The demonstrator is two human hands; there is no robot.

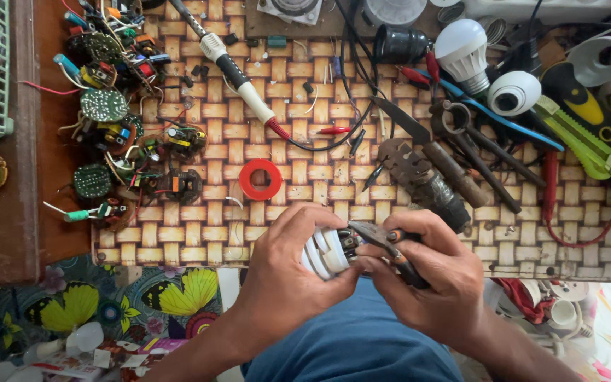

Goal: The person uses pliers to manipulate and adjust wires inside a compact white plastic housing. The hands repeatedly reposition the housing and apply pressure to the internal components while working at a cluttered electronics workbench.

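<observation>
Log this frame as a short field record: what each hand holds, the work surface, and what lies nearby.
left hand: grips a white spiral lamp
right hand: holds pliers, tips at the lamp's base
surface: woven mat on a wooden table
left of mat: pile of small circuit boards
centre: red tape ring
right: LED bulb, old tools

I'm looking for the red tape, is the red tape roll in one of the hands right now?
No, the red tape roll lies on the woven mat beyond the hands; the left hand holds a spiral bulb and the right hand pliers.
</observation>
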